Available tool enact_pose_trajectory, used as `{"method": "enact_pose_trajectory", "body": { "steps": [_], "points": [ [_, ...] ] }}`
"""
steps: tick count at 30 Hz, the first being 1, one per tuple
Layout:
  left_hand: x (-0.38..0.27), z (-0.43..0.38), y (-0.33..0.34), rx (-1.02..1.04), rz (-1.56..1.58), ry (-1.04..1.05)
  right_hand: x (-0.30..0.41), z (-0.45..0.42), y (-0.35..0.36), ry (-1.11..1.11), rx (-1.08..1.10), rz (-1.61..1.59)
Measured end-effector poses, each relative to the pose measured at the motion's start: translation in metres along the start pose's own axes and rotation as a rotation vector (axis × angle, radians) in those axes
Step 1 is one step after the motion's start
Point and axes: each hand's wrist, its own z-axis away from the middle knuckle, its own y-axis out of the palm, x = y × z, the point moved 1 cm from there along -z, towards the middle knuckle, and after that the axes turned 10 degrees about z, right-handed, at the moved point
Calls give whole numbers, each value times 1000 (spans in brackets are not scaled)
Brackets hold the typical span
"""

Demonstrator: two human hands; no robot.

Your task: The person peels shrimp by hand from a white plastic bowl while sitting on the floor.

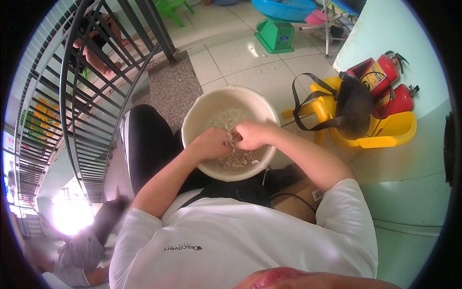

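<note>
A cream plastic basin (249,95) sits at my lap, with pale, papery flakes (236,160) over its bottom. Both hands are inside it, meeting near the middle. My right hand (252,135) has its fingers curled around a small bunch of the flakes (230,139). Pressed against the other side of that bunch is my left hand (216,143), its fingertips partly hidden. Something small and reddish shows between the hands, too covered to name. More flakes lie heaped at the basin's far side.
Right of the basin, a yellow plastic chair (388,135) carries a black bag (355,108) with a strap. Red fire extinguishers (382,74) stand against the wall. Ahead is a green scale (276,36) bearing a blue basin (285,9). A metal railing (66,76) and other people are at left.
</note>
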Motion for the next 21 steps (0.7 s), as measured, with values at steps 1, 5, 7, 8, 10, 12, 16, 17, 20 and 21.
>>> {"method": "enact_pose_trajectory", "body": {
  "steps": [1, 5, 7, 8, 10, 12, 16, 17, 20, 21],
  "points": [
    [-2, 1, 0, -11, -51, 27, -1, 0, 2, 4, -1, -14],
    [-12, 3, -3, -21, -82, -9, 2, 0, -4, 85, 62, -108],
    [-22, 5, -8, 4, -123, -110, 2, 1, -3, 89, 39, -157],
    [-21, 5, -9, 3, -123, -110, 2, 1, -3, 90, 18, -204],
    [-19, 4, -9, -20, -110, -88, 1, 0, -4, 87, 0, -181],
    [-17, 4, -8, -44, -120, -74, 6, 2, -9, 83, -17, -159],
    [-10, 1, -5, -116, -130, -23, 6, 3, -11, 90, -41, -233],
    [-10, 1, -4, -115, -131, -22, 3, 2, -8, 69, -69, -238],
    [-11, 1, -4, -177, -66, -7, -3, -3, -3, 78, -101, -250],
    [-11, 1, -5, -201, -54, -12, -3, -3, -2, 78, -101, -250]
  ]
}}
